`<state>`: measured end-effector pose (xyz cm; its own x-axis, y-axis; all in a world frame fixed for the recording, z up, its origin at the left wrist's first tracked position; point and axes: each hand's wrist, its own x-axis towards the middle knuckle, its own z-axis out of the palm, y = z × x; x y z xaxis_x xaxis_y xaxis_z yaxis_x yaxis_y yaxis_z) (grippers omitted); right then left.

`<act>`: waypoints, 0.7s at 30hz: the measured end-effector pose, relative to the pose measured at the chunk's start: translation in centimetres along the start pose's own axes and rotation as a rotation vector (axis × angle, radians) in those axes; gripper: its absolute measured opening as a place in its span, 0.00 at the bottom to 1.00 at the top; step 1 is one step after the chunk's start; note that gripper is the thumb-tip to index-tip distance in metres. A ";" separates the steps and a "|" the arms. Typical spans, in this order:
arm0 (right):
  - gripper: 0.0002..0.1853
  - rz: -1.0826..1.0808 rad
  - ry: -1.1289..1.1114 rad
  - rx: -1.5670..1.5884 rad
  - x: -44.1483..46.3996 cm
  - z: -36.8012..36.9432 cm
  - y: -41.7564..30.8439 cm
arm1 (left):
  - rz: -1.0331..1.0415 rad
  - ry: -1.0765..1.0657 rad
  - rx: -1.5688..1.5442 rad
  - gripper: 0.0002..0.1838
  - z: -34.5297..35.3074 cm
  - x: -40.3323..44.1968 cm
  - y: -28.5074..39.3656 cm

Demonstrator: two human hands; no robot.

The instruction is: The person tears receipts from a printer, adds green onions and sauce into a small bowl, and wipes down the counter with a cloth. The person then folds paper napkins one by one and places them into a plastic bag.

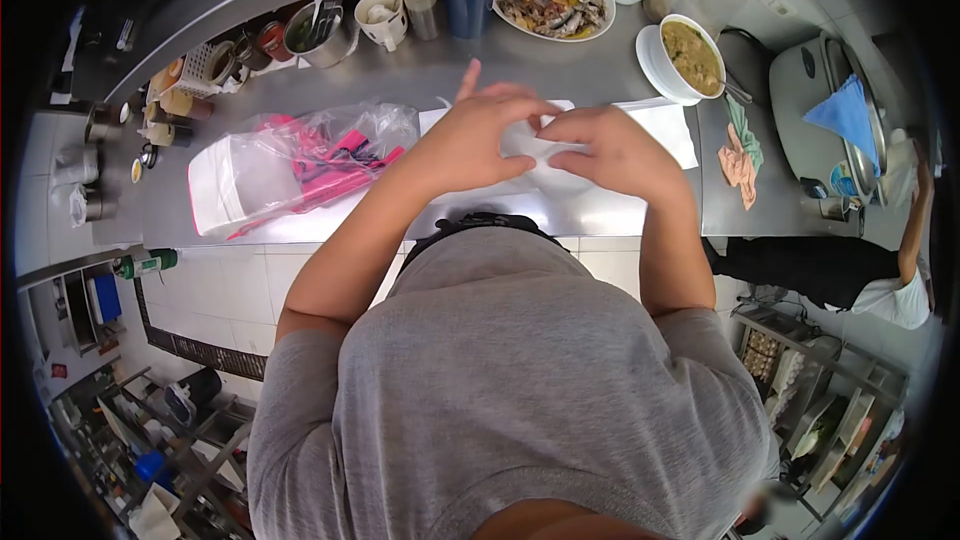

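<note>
My left hand [492, 140] and my right hand [612, 148] meet over the steel counter, both with fingers bent around a thin, whitish translucent sheet or bag [545, 165]. The thumbs and fingertips of both hands pinch it between them, and one finger of my left hand points up and away. White paper [668, 128] lies flat beneath and to the right of my hands. Left of my left forearm is a clear plastic bag [375, 125] with pink and white packaging [215, 185] in and beside it.
Along the counter's back stand a pot with utensils [318, 35], a cup [382, 18], a platter of food [555, 8] and a bowl of soup [692, 55]. Cloths [738, 165] lie at the right. Another person [830, 265] stands at the far right.
</note>
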<state>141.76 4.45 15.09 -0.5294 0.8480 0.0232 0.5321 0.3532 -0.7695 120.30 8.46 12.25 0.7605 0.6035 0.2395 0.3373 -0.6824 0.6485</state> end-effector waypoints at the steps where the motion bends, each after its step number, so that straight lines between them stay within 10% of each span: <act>1: 0.12 -0.063 0.053 0.043 -0.5 -0.7 0.1 | -0.093 -0.048 -0.097 0.26 0.1 0.1 -0.8; 6: 0.20 0.402 0.413 0.516 -1.6 -2.1 4.6 | -0.547 -0.280 -0.577 0.17 2.4 -3.1 -9.6; 12: 0.24 0.567 0.504 0.237 -1.6 6.1 17.6 | -0.924 0.138 -0.923 0.10 5.2 -7.4 -14.5; 21: 0.26 0.672 0.613 0.205 -1.0 9.9 19.7 | -0.974 0.346 -0.372 0.13 7.9 -8.3 -17.3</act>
<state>146.27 6.65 -6.42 0.3193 0.9304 -0.1798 0.4425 -0.3142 -0.8399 112.51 11.97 -6.66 0.0428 0.9388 -0.3417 0.4763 0.2814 0.8331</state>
